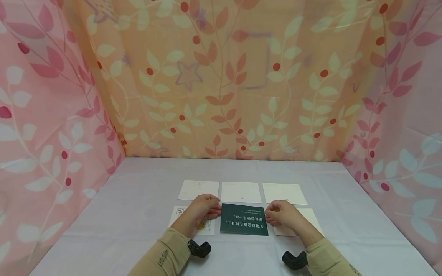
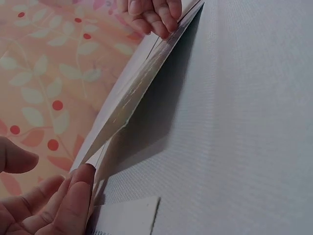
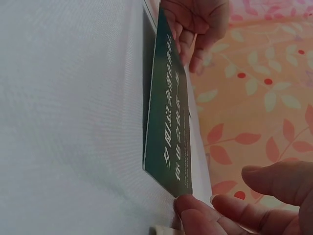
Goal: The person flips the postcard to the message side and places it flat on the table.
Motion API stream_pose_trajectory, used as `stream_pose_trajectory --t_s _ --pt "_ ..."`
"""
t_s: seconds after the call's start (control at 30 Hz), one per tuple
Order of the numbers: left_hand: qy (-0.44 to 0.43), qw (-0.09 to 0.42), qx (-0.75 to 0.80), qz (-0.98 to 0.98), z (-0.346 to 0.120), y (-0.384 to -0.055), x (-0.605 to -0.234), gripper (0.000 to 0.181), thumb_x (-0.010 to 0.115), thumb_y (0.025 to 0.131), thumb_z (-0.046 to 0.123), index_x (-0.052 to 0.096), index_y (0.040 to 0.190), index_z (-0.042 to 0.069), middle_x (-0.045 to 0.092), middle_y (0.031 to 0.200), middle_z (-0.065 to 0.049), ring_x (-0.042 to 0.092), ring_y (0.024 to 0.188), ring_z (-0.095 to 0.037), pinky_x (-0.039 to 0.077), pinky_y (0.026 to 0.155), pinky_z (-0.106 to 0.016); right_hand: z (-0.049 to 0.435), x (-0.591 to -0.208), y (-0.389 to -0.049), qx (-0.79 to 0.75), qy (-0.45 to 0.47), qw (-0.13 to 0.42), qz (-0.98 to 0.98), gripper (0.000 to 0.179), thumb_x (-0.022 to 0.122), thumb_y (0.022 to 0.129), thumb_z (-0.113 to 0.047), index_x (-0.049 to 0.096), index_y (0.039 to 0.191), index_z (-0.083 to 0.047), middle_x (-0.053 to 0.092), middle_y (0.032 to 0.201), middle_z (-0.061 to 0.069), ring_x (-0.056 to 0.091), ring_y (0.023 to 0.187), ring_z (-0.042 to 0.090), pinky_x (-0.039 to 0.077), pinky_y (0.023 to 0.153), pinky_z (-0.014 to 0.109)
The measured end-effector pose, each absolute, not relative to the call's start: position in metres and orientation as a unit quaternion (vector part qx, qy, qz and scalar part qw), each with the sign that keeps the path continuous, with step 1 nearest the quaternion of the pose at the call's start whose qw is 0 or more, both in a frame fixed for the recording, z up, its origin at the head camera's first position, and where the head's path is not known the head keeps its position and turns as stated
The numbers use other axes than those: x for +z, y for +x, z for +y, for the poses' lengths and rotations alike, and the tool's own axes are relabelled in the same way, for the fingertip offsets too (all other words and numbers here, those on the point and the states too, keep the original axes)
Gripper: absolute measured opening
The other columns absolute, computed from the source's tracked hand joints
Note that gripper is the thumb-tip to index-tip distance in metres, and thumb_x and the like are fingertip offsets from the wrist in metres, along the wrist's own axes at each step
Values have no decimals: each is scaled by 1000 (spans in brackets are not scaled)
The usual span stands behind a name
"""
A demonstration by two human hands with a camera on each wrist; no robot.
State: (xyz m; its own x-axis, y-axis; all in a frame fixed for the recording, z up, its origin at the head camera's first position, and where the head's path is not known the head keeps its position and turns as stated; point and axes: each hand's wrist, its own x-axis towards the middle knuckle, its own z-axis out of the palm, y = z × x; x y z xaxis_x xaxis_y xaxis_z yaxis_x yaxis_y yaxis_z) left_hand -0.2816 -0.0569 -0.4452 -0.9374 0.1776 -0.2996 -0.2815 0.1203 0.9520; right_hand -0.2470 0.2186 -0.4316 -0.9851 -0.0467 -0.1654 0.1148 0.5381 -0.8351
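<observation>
Left hand (image 1: pixel 203 209) at 9 o'clock and right hand (image 1: pixel 281 214) at 3 o'clock, fingers (image 2: pixel 80 196) pinching a green card's (image 1: pixel 244 224) side edges, white cards (image 1: pixel 241 192) at 12 o'clock, grey worktop (image 1: pixel 138 214).

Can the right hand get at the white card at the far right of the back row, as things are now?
Probably yes, but not at once: the right hand now pinches the dark green card together with the left hand. Nothing lies between it and the white card.
</observation>
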Motion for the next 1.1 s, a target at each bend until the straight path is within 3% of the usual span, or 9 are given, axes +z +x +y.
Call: stream_pose_trajectory --t_s 0.53,1.1 --pt "-11 160 624 765 -51 -279 -450 25 62 84 10 61 109 6 64 87 -9 62 71 -18 54 65 -27 220 -433 -246 -483 8 87 871 9 63 85 -12 62 86 -3 64 78 6 62 68 17 54 62 29" --pt "-5 152 631 761 -47 -275 -448 37 64 81 3 56 117 4 63 89 -10 64 70 -16 54 62 -27 220 -437 -247 -479 9 85 874 10 65 84 -13 62 87 -5 63 79 5 61 69 16 54 62 29"
